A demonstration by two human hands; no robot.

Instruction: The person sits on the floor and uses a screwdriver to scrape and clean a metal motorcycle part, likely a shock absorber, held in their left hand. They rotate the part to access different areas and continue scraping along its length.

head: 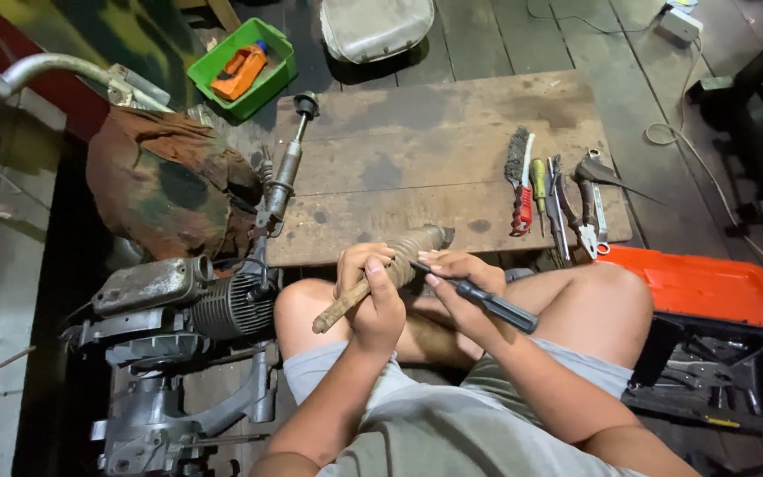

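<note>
I sit cross-legged at a low wooden board (399, 168). My left hand (368, 296) is wrapped around a dirty tan ribbed rubber boot on a rusty shaft (408, 261), held slanted above my knees. My right hand (461, 287) grips a dark-handled screwdriver (496, 309), its tip against the ribbed boot near my left fingers.
Hand tools lie on the board's right end: a wire brush (516, 163), a red-handled tool (522, 208), pliers (589, 212). A steel rod part (283, 177) lies on its left edge. A small engine (196, 305) sits at my left, an open orange toolbox (708, 287) at my right, a green bin (242, 66) beyond.
</note>
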